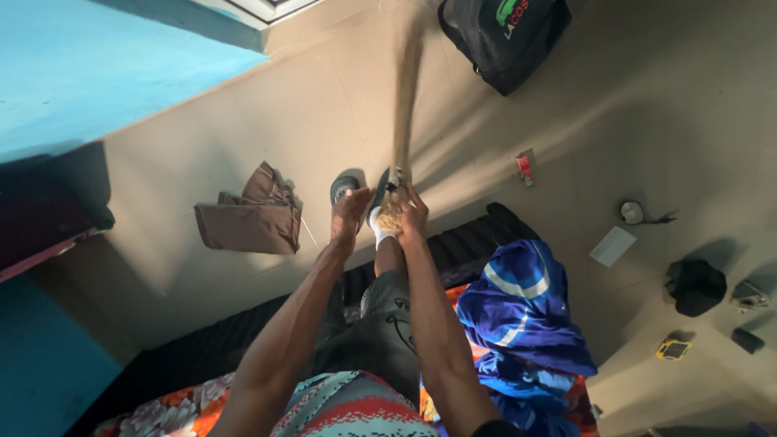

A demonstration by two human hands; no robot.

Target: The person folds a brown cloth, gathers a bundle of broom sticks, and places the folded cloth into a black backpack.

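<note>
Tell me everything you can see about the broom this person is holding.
The broom is a handleless bundle of thin tan straw-like sticks, blurred along its length as if in motion. It stretches from the hands away over the beige floor, its far end fanning out toward the black bag. Its bound near end looks pale and thicker. The right hand wraps that end with its fingers closed; the left hand is beside it, contact unclear.
</note>
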